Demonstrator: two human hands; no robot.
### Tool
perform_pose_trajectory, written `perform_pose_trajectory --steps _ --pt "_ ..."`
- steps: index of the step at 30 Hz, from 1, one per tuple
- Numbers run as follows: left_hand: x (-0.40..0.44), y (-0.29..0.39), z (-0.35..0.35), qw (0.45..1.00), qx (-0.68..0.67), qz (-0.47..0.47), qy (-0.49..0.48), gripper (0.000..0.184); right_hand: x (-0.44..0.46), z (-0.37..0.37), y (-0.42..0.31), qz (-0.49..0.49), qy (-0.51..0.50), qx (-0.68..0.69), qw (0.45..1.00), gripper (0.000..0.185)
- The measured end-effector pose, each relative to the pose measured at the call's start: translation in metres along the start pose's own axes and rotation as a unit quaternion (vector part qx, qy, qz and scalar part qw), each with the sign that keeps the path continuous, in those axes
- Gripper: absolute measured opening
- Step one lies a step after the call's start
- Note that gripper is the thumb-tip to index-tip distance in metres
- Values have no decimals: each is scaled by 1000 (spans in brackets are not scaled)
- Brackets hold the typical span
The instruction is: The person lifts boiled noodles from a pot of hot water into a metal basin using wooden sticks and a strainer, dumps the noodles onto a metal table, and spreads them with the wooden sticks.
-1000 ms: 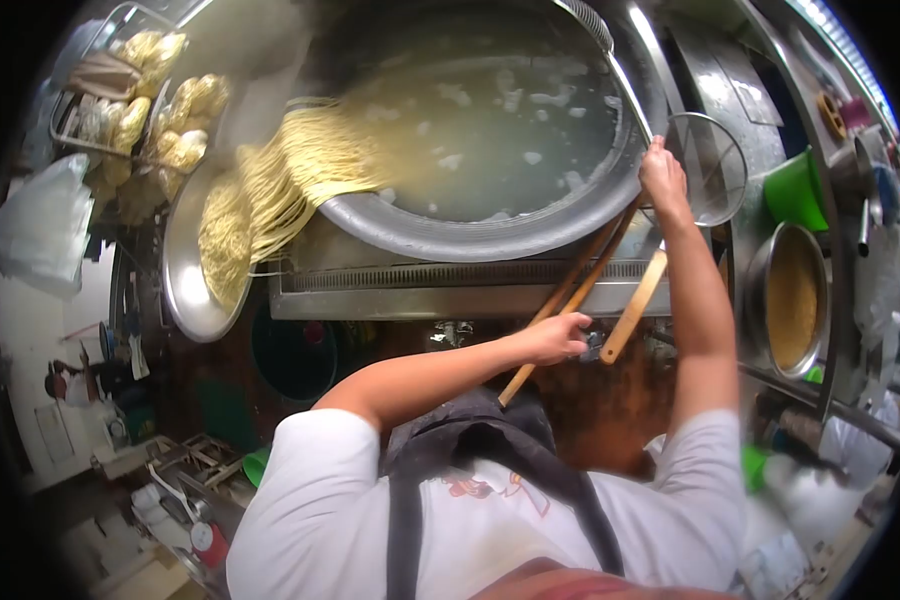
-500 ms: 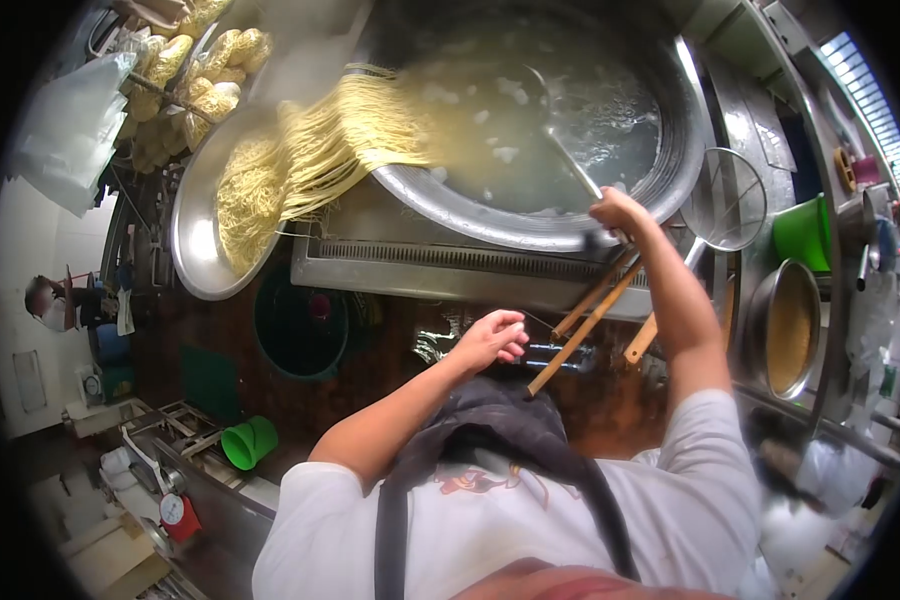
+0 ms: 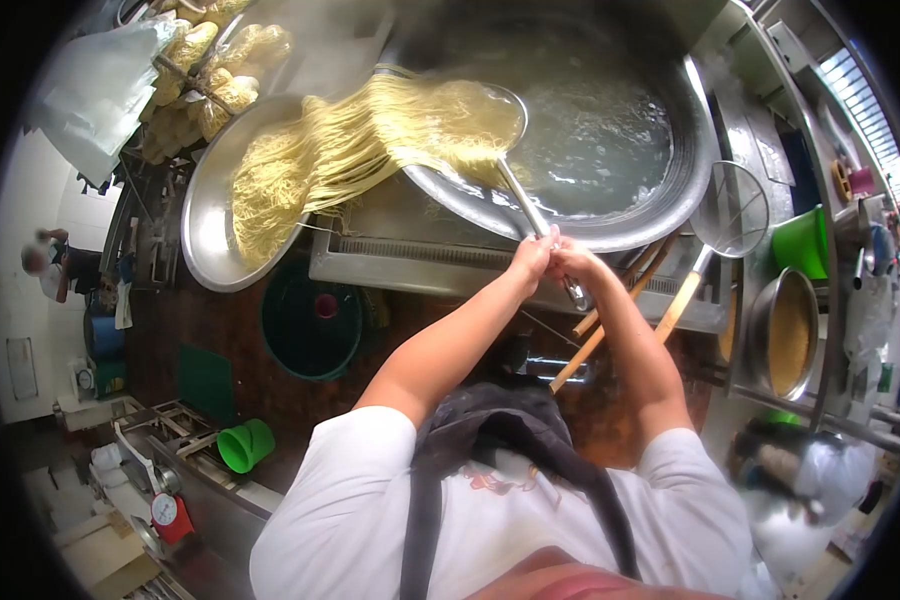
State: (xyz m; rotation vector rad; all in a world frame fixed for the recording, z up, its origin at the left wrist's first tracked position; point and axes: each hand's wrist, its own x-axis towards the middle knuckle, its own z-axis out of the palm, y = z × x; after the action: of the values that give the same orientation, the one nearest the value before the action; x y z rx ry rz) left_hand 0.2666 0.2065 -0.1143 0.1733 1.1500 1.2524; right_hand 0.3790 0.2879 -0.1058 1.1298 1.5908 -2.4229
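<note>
Nearest, the left hand [image 3: 532, 257] and the right hand [image 3: 574, 262] meet, fingers of both clamped around the silver metal handle of a long round strainer [image 3: 517, 189], above the front edge of the slotted stainless-steel stove [image 3: 410, 252]. Two long brown wooden sticks [image 3: 582, 360] slant across that edge beside the right forearm. Beyond, the strainer's hoop is inside the left rim of the big round grey metal pot [image 3: 635, 236], against thin pale yellow noodles [image 3: 355, 140], which drape over that rim and run left into a shiny steel bowl [image 3: 207, 235].
</note>
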Motion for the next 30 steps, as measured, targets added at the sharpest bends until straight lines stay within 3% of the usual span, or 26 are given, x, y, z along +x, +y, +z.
perform_pose_trajectory --steps 4,8,19,22,25,29,30 --pt "2 4 -23 996 -81 17 -14 22 -5 32 -5 -3 18 -13 1000 16" --pt "-24 9 -47 995 -80 40 -36 16 -21 83 -20 -20 27 -30 999 15" --pt "-155 96 -133 993 -78 79 -48 21 -24 250 -65 -107 65 -14 992 5" --pt "-173 113 -174 986 -106 122 -48 11 -3 291 -76 -120 44 -71 989 6" --pt "-170 117 -220 972 -170 161 -37 14 34 327 -74 -112 77 -201 970 14" --pt "-180 129 -274 962 -199 162 -96 20 69 376 -76 -128 126 -345 921 17" --pt "-190 134 -277 960 -206 172 -84 17 83 385 -67 -219 162 -399 875 27"
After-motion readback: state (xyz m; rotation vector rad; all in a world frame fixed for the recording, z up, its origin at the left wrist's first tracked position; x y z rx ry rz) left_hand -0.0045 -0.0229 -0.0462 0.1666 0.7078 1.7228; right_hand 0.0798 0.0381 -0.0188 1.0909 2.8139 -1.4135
